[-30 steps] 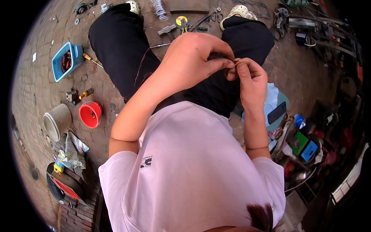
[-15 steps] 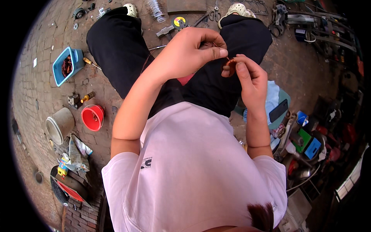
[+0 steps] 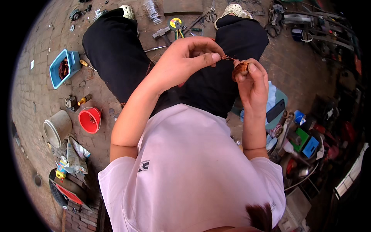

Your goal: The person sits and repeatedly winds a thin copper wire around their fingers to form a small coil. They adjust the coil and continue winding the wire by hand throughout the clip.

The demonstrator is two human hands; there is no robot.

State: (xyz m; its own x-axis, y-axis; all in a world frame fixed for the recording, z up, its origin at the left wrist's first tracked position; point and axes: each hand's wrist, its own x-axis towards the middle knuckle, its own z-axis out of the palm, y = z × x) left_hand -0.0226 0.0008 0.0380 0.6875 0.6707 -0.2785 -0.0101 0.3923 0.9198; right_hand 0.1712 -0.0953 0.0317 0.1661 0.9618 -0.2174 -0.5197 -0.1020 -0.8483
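Note:
My right hand (image 3: 253,77) grips a small ring-shaped coil (image 3: 240,69) wound with copper wire, pinching it between thumb and fingers above my lap. From the coil, thin copper wire (image 3: 228,58) stretches across to my left hand (image 3: 197,57). The left thumb and index finger are pressed together on that wire; the other fingers curl behind it. A loose strand also hangs below the left wrist, over my dark trousers. Part of the coil is hidden by the right fingers.
Beyond my knees lie a hammer (image 3: 161,32), pliers (image 3: 178,32), scissors (image 3: 211,14) and a clear coiled tube (image 3: 152,11). To the left stand a blue basin (image 3: 55,75) with dark reddish pieces, a red bucket (image 3: 89,120) and a pale bucket (image 3: 51,133). A phone (image 3: 275,110) rests at right.
The right hand has moved slightly right and down, turning the coil so more of its winding shows. The gap between my hands is wider, with the wire stretched across it.

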